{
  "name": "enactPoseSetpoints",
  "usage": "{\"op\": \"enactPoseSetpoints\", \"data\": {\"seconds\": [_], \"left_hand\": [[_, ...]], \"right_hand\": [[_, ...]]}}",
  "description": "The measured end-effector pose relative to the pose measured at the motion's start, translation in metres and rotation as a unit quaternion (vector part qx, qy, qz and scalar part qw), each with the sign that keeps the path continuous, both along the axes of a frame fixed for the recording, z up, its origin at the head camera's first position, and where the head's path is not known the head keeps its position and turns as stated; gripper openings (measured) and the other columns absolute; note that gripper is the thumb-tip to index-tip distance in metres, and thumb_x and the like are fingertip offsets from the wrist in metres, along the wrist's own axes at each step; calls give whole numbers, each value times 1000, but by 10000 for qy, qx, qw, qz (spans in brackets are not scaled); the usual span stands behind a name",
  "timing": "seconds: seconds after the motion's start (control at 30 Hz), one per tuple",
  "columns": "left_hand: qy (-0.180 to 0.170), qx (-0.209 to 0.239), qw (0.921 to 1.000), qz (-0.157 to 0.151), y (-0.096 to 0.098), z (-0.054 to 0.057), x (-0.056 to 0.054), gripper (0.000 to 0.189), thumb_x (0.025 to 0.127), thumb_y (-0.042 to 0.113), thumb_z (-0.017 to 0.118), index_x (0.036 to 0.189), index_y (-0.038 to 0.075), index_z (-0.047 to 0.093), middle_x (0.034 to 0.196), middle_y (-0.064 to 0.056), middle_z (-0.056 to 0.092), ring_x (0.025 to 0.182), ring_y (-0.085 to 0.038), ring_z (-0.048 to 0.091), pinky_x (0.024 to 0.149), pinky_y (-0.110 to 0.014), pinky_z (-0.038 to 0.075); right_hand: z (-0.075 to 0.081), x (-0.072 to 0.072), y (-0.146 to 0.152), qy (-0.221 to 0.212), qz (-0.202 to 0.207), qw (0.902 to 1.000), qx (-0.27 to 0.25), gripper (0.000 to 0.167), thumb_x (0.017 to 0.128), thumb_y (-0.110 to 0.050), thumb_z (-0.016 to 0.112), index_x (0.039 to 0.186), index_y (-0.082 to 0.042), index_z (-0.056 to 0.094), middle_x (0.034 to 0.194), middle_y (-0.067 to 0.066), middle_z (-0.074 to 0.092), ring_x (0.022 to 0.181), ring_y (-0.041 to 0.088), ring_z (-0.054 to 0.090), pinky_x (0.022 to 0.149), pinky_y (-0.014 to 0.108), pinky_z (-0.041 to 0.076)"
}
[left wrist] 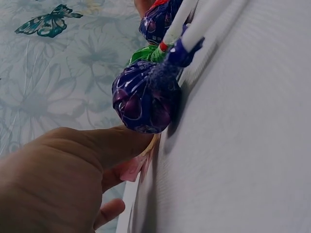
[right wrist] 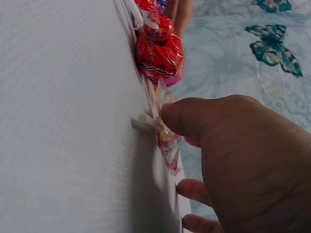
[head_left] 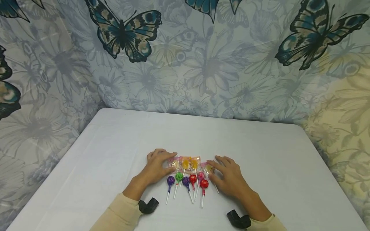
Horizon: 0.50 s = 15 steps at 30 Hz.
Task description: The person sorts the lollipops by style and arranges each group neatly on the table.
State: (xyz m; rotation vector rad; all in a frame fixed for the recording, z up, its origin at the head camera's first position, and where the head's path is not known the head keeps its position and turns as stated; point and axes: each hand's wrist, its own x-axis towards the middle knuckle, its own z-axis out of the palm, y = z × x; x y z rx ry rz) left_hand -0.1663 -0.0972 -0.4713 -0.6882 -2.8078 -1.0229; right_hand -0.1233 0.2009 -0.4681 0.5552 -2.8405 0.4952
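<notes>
Flowered cloth (head_left: 206, 73) with dark butterflies (head_left: 122, 35) hangs beyond a white desk (head_left: 202, 134), where ten lollipops lie between a person's two hands. The left hand (head_left: 156, 167) is partly open, thumb and forefinger curved round the wrapper of a clear-wrapped lollipop (head_left: 175, 164). The right hand (head_left: 229, 175) likewise holds another see-through lollipop (head_left: 209, 169) between thumb and forefinger, its other fingers spread, the white stick pointing back beside the thumb. Two orange lollipops (head_left: 185, 164) lie between the fingertips of both hands. Nearer the person, from the left hand across to the right, come a purple lollipop (head_left: 171, 180), a green lollipop (head_left: 179, 176), another purple one, then two red lollipops (head_left: 192, 178) with a pink lollipop (head_left: 200, 175) between them. Beige sleeves (head_left: 115, 215) end behind both wrists
</notes>
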Motion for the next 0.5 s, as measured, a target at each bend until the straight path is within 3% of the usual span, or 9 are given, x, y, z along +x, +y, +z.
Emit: {"op": "enactPoseSetpoints", "data": {"seconds": [0.27, 0.37, 0.5], "left_hand": [[-365, 530, 9979, -59, 4, -2, -2, 49, 79, 12, 81, 126, 16, 66, 102, 5, 53, 102, -17, 47, 92, -42, 36], [-395, 766, 9962, -112, 4, -1, -2, 49, 79, 7, 79, 126, 13, 66, 103, 3, 51, 92, -14, 49, 80, -33, 44], [-312, 1051, 9939, -129, 5, 0, -4, 47, 79, 5, 79, 124, 10, 67, 105, 3, 50, 81, -12, 48, 67, -26, 45]], "right_hand": [[0, 0, 0, 9, 13, 10000, -22, 45, 82, -34, 73, 125, -22, 67, 132, 17, 54, 123, 47, 42, 94, 70, 31], [-1, 0, 0, -56, -18, 10000, 19, 45, 82, -36, 73, 125, -23, 67, 133, 17, 54, 124, 46, 41, 94, 70, 30], [-1, -1, 0, -98, -1, 9999, 22, 45, 83, -38, 73, 125, -23, 67, 134, 17, 53, 125, 46, 40, 95, 70, 30]]}}
